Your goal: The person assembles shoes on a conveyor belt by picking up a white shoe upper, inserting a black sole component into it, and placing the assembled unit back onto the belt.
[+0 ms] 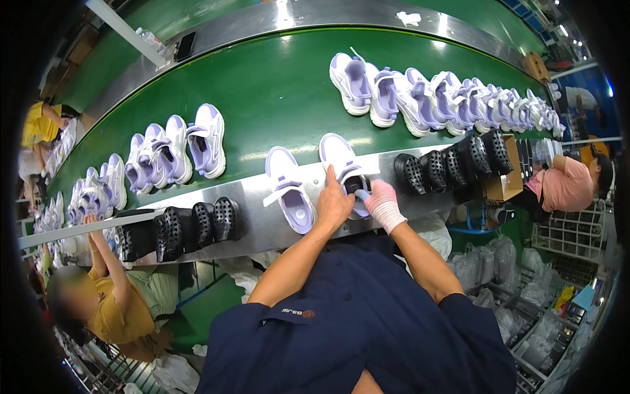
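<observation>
My bare left hand (pixel 335 202) grips the left side of a white and lilac sneaker (pixel 336 150), its index finger stretched along the shoe near the strap. On my right hand (pixel 384 202) is a striped knit glove. It closes on the heel end of the same sneaker, its fingertips partly hidden at the opening. Something dark (pixel 355 184) shows inside that opening; its kind is unclear. The sneaker lies toe away from me on the metal ledge. Just left of it, untouched, lies a matching sneaker (pixel 298 209) with a white strap across it.
White-lilac sneakers stand in rows on the green belt (pixel 275 85), left (pixel 209 141) and far right (pixel 413 98). Black knobbly foot-shaped forms line the metal ledge (pixel 252 226), left (pixel 225 220) and right (pixel 410 174), beside a cardboard box (pixel 505 184). Co-workers are at left (pixel 125 308) and right (pixel 567 187).
</observation>
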`<action>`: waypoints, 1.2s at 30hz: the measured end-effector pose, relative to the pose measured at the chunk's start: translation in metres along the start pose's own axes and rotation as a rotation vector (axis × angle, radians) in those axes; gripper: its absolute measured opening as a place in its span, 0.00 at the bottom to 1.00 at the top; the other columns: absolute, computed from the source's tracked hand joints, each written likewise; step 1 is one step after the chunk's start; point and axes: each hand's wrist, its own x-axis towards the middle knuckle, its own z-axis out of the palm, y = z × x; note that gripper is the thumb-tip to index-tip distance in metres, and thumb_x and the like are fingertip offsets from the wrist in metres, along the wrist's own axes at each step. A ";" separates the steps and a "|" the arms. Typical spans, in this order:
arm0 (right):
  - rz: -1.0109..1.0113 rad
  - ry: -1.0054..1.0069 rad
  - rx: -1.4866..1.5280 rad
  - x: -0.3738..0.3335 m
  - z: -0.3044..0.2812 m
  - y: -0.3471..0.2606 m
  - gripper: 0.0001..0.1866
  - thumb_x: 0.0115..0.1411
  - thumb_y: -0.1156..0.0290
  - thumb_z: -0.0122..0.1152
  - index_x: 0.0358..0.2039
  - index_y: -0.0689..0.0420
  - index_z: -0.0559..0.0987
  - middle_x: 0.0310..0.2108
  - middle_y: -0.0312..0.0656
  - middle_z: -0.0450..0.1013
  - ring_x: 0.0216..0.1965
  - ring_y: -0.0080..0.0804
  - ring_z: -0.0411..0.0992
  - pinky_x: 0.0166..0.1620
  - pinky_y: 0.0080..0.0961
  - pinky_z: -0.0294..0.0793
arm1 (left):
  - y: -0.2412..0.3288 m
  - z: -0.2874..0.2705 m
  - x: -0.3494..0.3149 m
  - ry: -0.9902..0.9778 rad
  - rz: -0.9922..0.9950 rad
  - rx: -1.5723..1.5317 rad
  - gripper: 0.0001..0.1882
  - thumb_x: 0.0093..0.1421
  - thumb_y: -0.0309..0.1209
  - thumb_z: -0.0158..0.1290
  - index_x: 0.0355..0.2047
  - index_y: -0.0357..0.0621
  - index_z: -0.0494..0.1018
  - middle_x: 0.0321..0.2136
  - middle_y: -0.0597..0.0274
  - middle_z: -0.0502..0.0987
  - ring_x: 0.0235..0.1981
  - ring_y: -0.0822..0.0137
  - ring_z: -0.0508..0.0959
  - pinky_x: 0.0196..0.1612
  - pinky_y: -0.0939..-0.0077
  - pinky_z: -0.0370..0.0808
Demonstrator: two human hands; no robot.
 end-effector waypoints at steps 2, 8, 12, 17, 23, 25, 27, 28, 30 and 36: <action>0.006 0.052 -0.013 0.013 0.004 -0.005 0.22 0.58 0.55 0.63 0.45 0.59 0.80 0.35 0.55 0.80 0.40 0.57 0.79 0.45 0.49 0.78 | -0.006 0.008 0.013 0.065 -0.031 0.145 0.47 0.54 0.35 0.64 0.68 0.27 0.53 0.30 0.30 0.80 0.38 0.33 0.82 0.45 0.46 0.78; -0.081 0.148 -0.105 0.045 0.030 0.003 0.18 0.56 0.64 0.58 0.45 0.55 0.81 0.37 0.53 0.80 0.40 0.57 0.79 0.43 0.48 0.79 | 0.000 -0.005 0.001 0.010 0.085 0.189 0.32 0.59 0.38 0.60 0.56 0.24 0.68 0.30 0.32 0.81 0.36 0.34 0.81 0.41 0.46 0.77; -0.110 0.186 -0.121 0.047 0.038 0.010 0.14 0.55 0.65 0.58 0.40 0.54 0.83 0.39 0.51 0.80 0.39 0.54 0.80 0.43 0.47 0.79 | -0.014 -0.069 -0.087 0.317 -0.023 0.307 0.19 0.62 0.43 0.59 0.42 0.39 0.78 0.33 0.40 0.82 0.36 0.41 0.83 0.38 0.47 0.78; -0.163 0.091 -0.116 0.019 0.017 -0.036 0.16 0.58 0.62 0.56 0.44 0.50 0.83 0.43 0.46 0.80 0.46 0.50 0.78 0.48 0.43 0.78 | -0.074 -0.073 -0.043 0.222 -0.067 0.308 0.22 0.58 0.30 0.55 0.53 0.39 0.73 0.40 0.37 0.80 0.40 0.37 0.81 0.43 0.45 0.77; -0.149 0.072 -0.062 -0.007 -0.016 -0.019 0.28 0.61 0.44 0.62 0.49 0.56 0.82 0.45 0.56 0.79 0.50 0.56 0.77 0.52 0.46 0.75 | -0.063 -0.055 -0.041 0.199 0.155 0.154 0.23 0.61 0.34 0.56 0.52 0.31 0.71 0.39 0.34 0.78 0.41 0.37 0.79 0.45 0.48 0.76; 0.043 -0.091 -0.216 -0.026 -0.051 -0.022 0.29 0.60 0.44 0.65 0.49 0.57 0.80 0.39 0.57 0.80 0.44 0.60 0.78 0.46 0.46 0.77 | -0.066 -0.091 -0.082 0.367 0.184 0.160 0.24 0.62 0.35 0.57 0.55 0.32 0.71 0.39 0.38 0.78 0.42 0.40 0.79 0.44 0.51 0.77; -0.063 0.123 0.046 -0.050 -0.061 -0.005 0.20 0.62 0.53 0.66 0.39 0.60 0.82 0.34 0.55 0.81 0.38 0.53 0.81 0.42 0.41 0.78 | -0.082 -0.143 -0.121 0.727 0.184 0.309 0.16 0.63 0.34 0.59 0.47 0.37 0.75 0.35 0.46 0.77 0.38 0.45 0.78 0.41 0.54 0.75; -0.173 0.213 0.142 -0.063 -0.067 -0.012 0.15 0.64 0.61 0.64 0.38 0.61 0.82 0.30 0.50 0.81 0.31 0.40 0.80 0.38 0.35 0.77 | -0.083 -0.175 -0.137 0.886 0.140 0.381 0.13 0.62 0.33 0.60 0.44 0.38 0.76 0.33 0.50 0.75 0.35 0.47 0.77 0.39 0.56 0.74; -0.199 0.145 0.398 -0.077 -0.069 -0.034 0.10 0.64 0.68 0.64 0.38 0.63 0.82 0.27 0.44 0.80 0.27 0.27 0.75 0.35 0.28 0.75 | -0.112 -0.227 -0.169 1.155 -0.044 0.456 0.14 0.62 0.33 0.63 0.45 0.40 0.77 0.31 0.54 0.73 0.32 0.52 0.75 0.36 0.58 0.73; -0.238 -0.129 0.654 -0.082 -0.032 -0.108 0.09 0.65 0.71 0.63 0.39 0.65 0.82 0.25 0.39 0.78 0.25 0.18 0.72 0.31 0.22 0.73 | -0.173 -0.284 -0.184 1.223 -0.198 0.592 0.33 0.55 0.42 0.70 0.55 0.34 0.73 0.46 0.48 0.73 0.49 0.46 0.73 0.51 0.56 0.72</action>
